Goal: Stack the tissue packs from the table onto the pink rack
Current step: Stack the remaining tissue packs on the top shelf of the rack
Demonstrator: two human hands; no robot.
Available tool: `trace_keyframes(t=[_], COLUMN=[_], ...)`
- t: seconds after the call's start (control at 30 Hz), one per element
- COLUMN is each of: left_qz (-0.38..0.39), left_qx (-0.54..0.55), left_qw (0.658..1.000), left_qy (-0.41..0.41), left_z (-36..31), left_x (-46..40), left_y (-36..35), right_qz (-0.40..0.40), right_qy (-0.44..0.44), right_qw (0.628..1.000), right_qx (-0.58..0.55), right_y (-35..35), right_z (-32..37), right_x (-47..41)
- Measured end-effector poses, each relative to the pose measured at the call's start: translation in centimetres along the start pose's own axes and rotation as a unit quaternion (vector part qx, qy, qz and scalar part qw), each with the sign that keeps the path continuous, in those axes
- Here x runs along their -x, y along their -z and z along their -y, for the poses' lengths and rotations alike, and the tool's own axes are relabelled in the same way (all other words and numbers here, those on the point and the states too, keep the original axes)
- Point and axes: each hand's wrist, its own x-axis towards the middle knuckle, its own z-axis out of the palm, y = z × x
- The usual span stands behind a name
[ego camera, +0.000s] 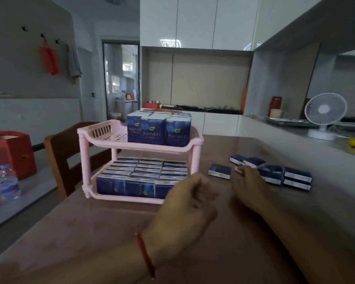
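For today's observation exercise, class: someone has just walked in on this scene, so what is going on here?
A person is moving blue tissue packs from the table onto a pink rack. The bottom shelf looks full, and the top shelf is filled on its right side only. The right hand reaches the loose packs on the table and seems to touch one. The left hand hangs loosely curled in front of the rack, holding nothing.

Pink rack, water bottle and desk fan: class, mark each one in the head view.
pink rack (197,158), head view, front right post.
water bottle (8,182), head view, middle of its clear body.
desk fan (325,110), head view, centre of its round grille.
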Motion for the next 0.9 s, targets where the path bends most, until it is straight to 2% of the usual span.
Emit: trace_keyframes(t=[0.1, 0.17, 0.33, 0.63, 0.9], left_qz=[0.066, 0.058, 0.001, 0.004, 0.003], left_qx=[-0.055, -0.066, 0.080, 0.159, 0.196], left_qw=[0.996, 0.995, 0.985, 0.968, 0.960], left_qy=[0.039, 0.049, 0.155, 0.195, 0.198], left_z=[2.6, 3.9, 5.4, 5.8, 5.7], left_x=[-2.4, -3.8, -4.8, -5.2, -4.9], left_y=[-4.0, -5.5, -5.9, -6.2, -6.2], right_qz=[0.056, 0.077, 0.090, 0.040, 0.010], right_qy=[0.008, -0.009, 0.035, 0.075, 0.006], right_qw=[0.996, 0.995, 0.983, 0.993, 0.997], right_qx=[0.062, 0.068, 0.156, 0.081, -0.078], right_y=[0.0, -0.5, -2.6, -3.9, 1.0], right_z=[-0.2, -0.5, -2.5, -3.6, -1.9], right_x=[-0.2, -0.7, -4.0, -6.5, -2.9])
